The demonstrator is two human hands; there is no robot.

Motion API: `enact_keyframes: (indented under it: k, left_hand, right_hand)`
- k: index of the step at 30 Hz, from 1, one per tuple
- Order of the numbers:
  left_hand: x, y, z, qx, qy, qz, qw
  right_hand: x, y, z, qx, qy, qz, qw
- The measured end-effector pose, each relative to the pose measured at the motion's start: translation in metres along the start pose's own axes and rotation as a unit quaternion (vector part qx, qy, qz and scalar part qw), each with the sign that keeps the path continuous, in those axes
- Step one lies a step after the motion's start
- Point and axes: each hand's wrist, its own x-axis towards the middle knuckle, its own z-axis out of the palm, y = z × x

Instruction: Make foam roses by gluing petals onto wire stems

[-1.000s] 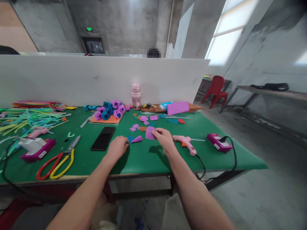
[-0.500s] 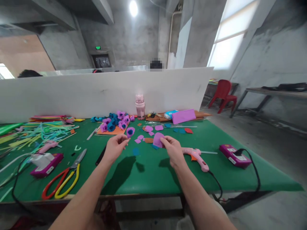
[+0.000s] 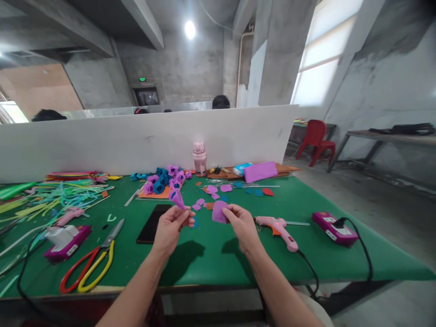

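Note:
My left hand (image 3: 171,227) pinches a purple paper flower (image 3: 176,198) with a dark blue centre by its base, the bloom tilted up and left. Between the thumb and fingers of my right hand (image 3: 241,223) is a loose purple paper petal (image 3: 219,212), held by its right edge. The two hands are apart above the green table. Just beyond them lie several purple petals (image 3: 200,201), along with blue and brown pieces. A pink glue gun (image 3: 278,227) rests right of my right hand. A black phone (image 3: 152,225) lies beside my left wrist.
Finished purple and blue flowers (image 3: 166,178) are heaped at the back, near a pink bottle (image 3: 199,159). Scissors (image 3: 98,259), coloured strips (image 3: 61,195) and a power strip (image 3: 68,245) lie left. Another power strip (image 3: 335,228) sits right. A white partition (image 3: 146,138) stands behind.
My left hand has moved right and nearer the petal, tilting the flower, and the phone is now uncovered. My right hand has lifted the petal slightly toward me. The view has tipped up a little.

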Motion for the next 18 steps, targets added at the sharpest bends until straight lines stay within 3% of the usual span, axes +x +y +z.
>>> enact_keyframes:
  k: [4,10,18]
  left_hand:
    - [-0.0025,-0.0025,0.0030,0.001,-0.011,-0.003,1.000]
    - [-0.0024,-0.0006,-0.0002,0.142,0.034,0.068,0.987]
    - [-0.0038,0.0048,-0.0047,0.234,0.027,0.155,0.960]
  right_hand:
    - [-0.0015,-0.0001,0.0010,-0.001,-0.004,-0.001,1.000]
    - [0.0003,0.0010,0.0003,0.007,-0.002,-0.006,1.000]
    - [-0.0013,-0.0022,0.0043,0.014,0.001,-0.005,1.000]
